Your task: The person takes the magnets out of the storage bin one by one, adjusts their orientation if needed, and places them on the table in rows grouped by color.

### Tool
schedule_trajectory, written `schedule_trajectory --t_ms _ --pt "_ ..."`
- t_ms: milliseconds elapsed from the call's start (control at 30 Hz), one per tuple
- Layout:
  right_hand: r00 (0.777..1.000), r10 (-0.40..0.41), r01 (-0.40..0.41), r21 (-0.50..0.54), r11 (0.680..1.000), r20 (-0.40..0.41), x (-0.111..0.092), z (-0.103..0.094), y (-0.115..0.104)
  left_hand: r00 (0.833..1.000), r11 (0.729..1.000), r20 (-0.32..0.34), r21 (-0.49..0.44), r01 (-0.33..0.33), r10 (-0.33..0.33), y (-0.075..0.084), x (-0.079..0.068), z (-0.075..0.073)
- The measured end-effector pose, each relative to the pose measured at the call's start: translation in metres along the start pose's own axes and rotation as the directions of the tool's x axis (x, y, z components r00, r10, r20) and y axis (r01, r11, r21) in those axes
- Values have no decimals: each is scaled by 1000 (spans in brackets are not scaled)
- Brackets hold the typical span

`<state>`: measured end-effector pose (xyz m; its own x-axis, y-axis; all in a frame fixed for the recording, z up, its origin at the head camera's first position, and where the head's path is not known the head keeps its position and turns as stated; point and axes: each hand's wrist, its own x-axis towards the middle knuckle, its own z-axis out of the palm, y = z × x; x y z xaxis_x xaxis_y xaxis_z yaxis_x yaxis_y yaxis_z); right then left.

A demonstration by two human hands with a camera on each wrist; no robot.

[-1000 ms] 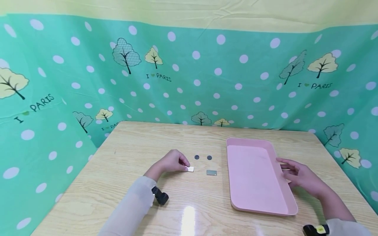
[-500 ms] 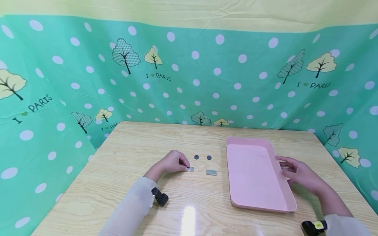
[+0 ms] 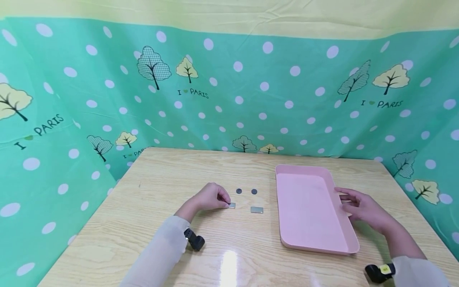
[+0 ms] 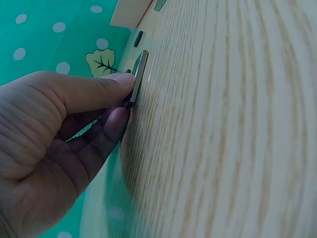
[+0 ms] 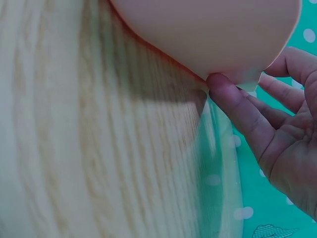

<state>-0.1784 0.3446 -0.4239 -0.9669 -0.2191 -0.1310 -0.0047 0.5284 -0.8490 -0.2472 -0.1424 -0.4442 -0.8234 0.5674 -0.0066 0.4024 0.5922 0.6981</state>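
Note:
Between thumb and fingertips, my left hand (image 3: 211, 197) pinches a small flat rectangular piece (image 3: 232, 205), glossy and metallic-looking, close over the table. In the left wrist view that thin piece (image 4: 139, 77) stands on a slant, its lower end hidden by the fingers. A similar grey rectangular plate (image 3: 256, 210) lies to the right, and two dark round discs (image 3: 239, 191) lie behind. My right hand (image 3: 363, 209) holds a shallow pink tray (image 3: 283, 235) by its right wall. The right wrist view has the thumb at the tray's lower edge and a finger at its rim.
Light wood-grain table (image 3: 172, 167) carries everything. A green dotted curtain (image 3: 215, 99) hangs behind it and along the sides. Black wrist cameras (image 3: 194, 239) sit on both sleeves.
The tray's near end has shifted slightly away from me, with my right hand moving along. The piece in my left hand has changed from bright white to grey; that hand has barely moved.

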Motion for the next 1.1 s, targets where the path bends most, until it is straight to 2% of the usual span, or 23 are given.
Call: schedule_trajectory --t_ms 433,667,967,1100 --pt "1000 -14 14 -11 1000 5 -2 -1 -4 999 1000 19 -3 -27 27 3 -2 1" --pt "1000 -15 15 -11 1000 6 -2 -1 -4 999 1000 42 -29 1 0 5 -4 -1" --pt "1000 -29 29 -13 999 -1 -2 -3 -2 999 998 40 -54 20 -18 8 -5 -3" --pt "998 -58 58 -2 998 -25 -3 -4 -1 998 996 7 -73 60 -60 7 -8 -5"
